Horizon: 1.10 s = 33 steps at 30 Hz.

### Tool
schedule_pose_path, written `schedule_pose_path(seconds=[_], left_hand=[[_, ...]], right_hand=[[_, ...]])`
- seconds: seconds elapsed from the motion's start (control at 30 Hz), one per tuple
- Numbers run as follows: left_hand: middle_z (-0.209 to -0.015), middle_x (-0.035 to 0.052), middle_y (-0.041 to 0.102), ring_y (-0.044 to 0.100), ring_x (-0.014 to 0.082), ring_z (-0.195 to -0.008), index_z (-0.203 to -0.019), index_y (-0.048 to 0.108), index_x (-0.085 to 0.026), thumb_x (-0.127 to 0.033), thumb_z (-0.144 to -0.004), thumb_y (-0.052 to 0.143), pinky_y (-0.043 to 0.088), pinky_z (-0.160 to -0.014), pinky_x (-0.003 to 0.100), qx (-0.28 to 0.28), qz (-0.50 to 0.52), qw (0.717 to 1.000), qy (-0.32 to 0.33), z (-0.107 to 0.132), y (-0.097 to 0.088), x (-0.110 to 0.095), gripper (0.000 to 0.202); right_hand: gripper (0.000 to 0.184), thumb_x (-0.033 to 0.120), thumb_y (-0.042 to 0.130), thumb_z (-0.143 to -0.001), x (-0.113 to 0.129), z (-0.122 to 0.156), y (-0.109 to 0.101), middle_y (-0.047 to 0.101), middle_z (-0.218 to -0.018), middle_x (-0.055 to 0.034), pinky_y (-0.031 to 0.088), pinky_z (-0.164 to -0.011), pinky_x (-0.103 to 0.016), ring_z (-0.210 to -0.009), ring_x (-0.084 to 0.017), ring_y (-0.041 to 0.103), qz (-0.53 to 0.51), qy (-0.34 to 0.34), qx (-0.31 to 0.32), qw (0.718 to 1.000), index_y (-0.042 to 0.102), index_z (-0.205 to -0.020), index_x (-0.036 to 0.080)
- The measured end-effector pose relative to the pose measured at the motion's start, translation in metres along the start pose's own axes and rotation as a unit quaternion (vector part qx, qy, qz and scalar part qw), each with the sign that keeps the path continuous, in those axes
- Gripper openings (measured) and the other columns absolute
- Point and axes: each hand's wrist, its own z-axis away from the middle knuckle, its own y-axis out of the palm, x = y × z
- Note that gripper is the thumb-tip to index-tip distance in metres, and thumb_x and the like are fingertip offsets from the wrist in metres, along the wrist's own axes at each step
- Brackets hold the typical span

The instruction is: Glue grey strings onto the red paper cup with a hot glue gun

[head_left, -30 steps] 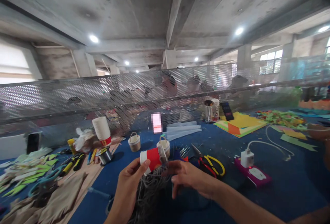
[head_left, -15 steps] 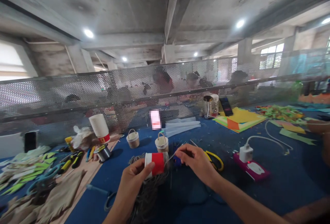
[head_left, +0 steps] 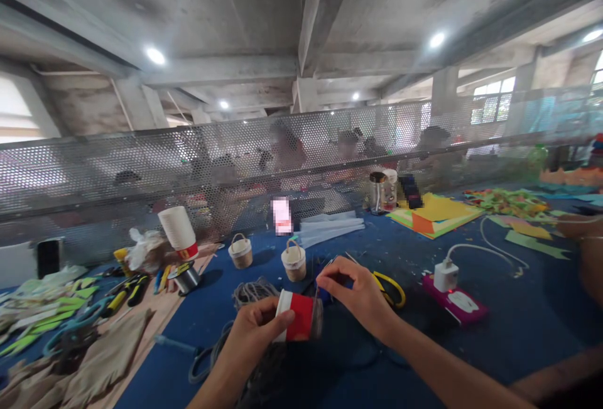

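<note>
My left hand (head_left: 258, 333) grips a red and white paper cup (head_left: 300, 316) lying on its side, low over the blue table (head_left: 513, 333). A tangle of grey cord (head_left: 252, 293) trails from under the cup toward the table's near edge. My right hand (head_left: 355, 293) hovers just right of the cup's mouth, fingers pinched on something thin that I cannot make out. Two small woven baskets (head_left: 240, 252) (head_left: 294, 261) stand just beyond the hands. Yellow-handled pliers (head_left: 393, 288) lie behind my right hand.
A stack of paper cups (head_left: 178, 232) and a wire spool (head_left: 187, 277) stand at the left among tools and green paper scraps (head_left: 47, 308). A white charger on a pink power strip (head_left: 455, 299) lies right. Coloured paper sheets (head_left: 436, 214) and a perforated metal screen (head_left: 141, 176) sit behind; people work beyond it.
My left hand has lowered the cup toward the table and turned it more sideways. My right hand moved from beside the cord up and right, to a pinch near the cup's mouth.
</note>
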Motion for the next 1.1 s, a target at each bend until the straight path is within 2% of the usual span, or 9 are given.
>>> schedule_pose_path(seconds=[0.23, 0.53, 1.1], left_hand=[[-0.06, 0.0054, 0.071, 0.063, 0.0187, -0.054, -0.075, 0.078, -0.013, -0.05, -0.053, 0.086, 0.049, -0.055, 0.027, 0.04, 0.025, 0.999, 0.011, 0.003, 0.003, -0.002, 0.043], [-0.063, 0.0058, 0.071, 0.064, 0.0207, -0.059, -0.077, 0.077, -0.014, -0.055, -0.055, 0.083, 0.051, -0.058, 0.029, 0.029, -0.002, 1.0, 0.01, 0.008, 0.003, -0.009, 0.046], [-0.068, 0.0057, 0.072, 0.063, 0.019, -0.065, -0.082, 0.079, -0.015, -0.047, -0.063, 0.081, 0.048, -0.062, 0.025, 0.044, -0.017, 0.997, 0.06, 0.013, -0.003, -0.013, 0.038]], right_hand=[[0.013, 0.031, 0.066, -0.085, -0.004, 0.0, 0.001, 0.063, -0.075, 0.0009, 0.044, -0.067, -0.025, -0.073, -0.015, 0.057, 0.013, -0.006, -0.001, 1.0, 0.07, -0.08, 0.02], [0.016, 0.034, 0.066, -0.085, -0.007, -0.002, 0.0, 0.064, -0.075, 0.0004, 0.044, -0.066, -0.025, -0.073, -0.015, 0.058, 0.028, 0.01, -0.005, 1.0, 0.069, -0.079, 0.02], [0.013, 0.029, 0.067, -0.083, -0.008, -0.004, 0.001, 0.068, -0.077, -0.0013, 0.046, -0.068, -0.025, -0.075, -0.016, 0.062, 0.007, 0.06, 0.04, 0.997, 0.071, -0.079, 0.017]])
